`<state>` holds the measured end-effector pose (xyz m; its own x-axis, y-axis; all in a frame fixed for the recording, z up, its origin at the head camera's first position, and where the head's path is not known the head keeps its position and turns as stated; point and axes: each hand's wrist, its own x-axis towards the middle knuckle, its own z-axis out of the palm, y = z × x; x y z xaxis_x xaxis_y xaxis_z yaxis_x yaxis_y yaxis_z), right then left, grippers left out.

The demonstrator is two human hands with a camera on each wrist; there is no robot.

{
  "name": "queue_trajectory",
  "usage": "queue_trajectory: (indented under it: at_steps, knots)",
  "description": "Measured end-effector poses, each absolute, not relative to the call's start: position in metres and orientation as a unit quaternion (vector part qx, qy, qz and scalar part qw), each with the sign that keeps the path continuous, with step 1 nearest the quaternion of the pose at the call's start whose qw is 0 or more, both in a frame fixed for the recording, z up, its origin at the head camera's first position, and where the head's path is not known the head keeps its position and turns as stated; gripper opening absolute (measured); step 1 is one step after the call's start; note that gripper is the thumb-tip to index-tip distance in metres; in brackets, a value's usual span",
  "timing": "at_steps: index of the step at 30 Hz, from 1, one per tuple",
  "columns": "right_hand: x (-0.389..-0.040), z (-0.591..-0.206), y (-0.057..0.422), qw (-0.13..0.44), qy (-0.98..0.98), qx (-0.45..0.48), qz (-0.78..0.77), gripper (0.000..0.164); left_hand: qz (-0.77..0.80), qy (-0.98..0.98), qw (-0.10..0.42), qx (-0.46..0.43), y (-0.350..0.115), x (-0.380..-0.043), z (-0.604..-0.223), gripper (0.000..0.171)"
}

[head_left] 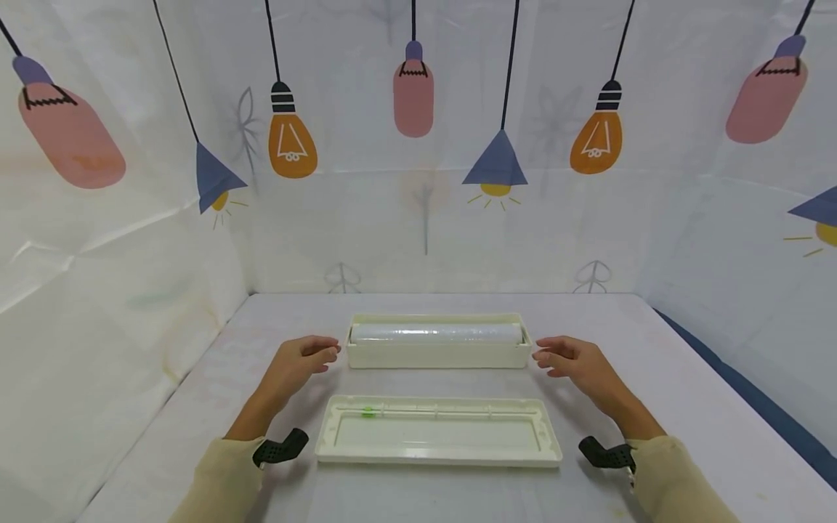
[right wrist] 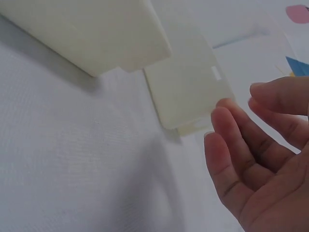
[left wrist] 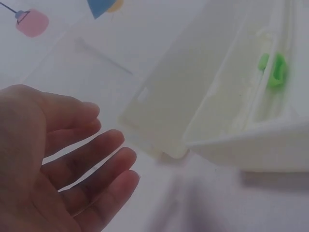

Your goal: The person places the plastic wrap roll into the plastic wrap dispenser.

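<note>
A cream plastic cling film box [head_left: 438,356] stands on the table with a shiny roll of film [head_left: 434,333] inside. In front of it lies its long lid [head_left: 438,439], underside up, with a green slide cutter [head_left: 368,412] near the left end of its rail. My left hand [head_left: 297,367] hovers by the left end of the box, fingers loosely bent and holding nothing. Off the right end is my right hand [head_left: 578,363], relaxed and empty. In both wrist views, small gaps separate the fingers from the box end [left wrist: 159,101].
The white-covered table [head_left: 196,428] runs back to a cloth backdrop [head_left: 425,218] printed with hanging lamps. Cloth also hangs at both sides. Black wrist cameras [head_left: 280,447] stick out from the sleeves on either side of the lid.
</note>
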<state>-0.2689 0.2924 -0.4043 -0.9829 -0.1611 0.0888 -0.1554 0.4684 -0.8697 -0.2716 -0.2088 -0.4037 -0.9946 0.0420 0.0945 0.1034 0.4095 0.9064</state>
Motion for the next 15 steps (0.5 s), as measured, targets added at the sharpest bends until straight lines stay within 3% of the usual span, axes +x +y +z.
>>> queue_trajectory:
  at_steps: [7, 15]
  knots:
    - [-0.258, -0.404, 0.287, 0.056, 0.848, -0.116, -0.513, 0.044, -0.532, -0.846, 0.005, -0.045, -0.21, -0.266, -0.407, 0.037]
    - [-0.252, -0.407, 0.29, 0.132, 0.845, -0.152, -0.495, 0.046, -0.524, -0.848, -0.062, -0.051, -0.215, -0.261, -0.411, 0.036]
